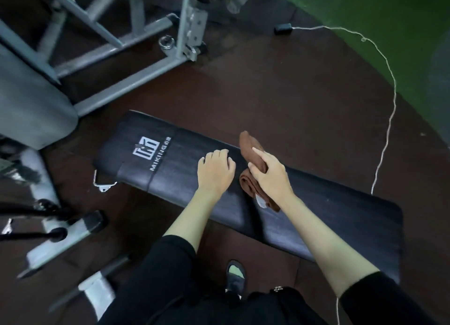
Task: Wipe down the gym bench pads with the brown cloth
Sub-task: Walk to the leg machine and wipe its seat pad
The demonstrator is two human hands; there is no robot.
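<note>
A black padded gym bench [170,178] with a white logo lies diagonally across the middle of the view. The brown cloth [248,144], folded and bunched, lies on the pad near its far edge. My right hand [270,173] lies on top of the cloth, its fingers mostly straight and pressing it onto the pad. Just left of the cloth my left hand [215,170] rests on the pad, fingers bent with the tips touching the surface and holding nothing. A white tag [261,201] shows at the cloth's near end.
A grey steel machine frame [136,81] stands on the dark floor beyond the bench. A grey pad [31,100] fills the left side. A white cord [387,120] trails along the green wall at right. More equipment [48,227] sits at lower left. My shoe [235,276] is beside the bench.
</note>
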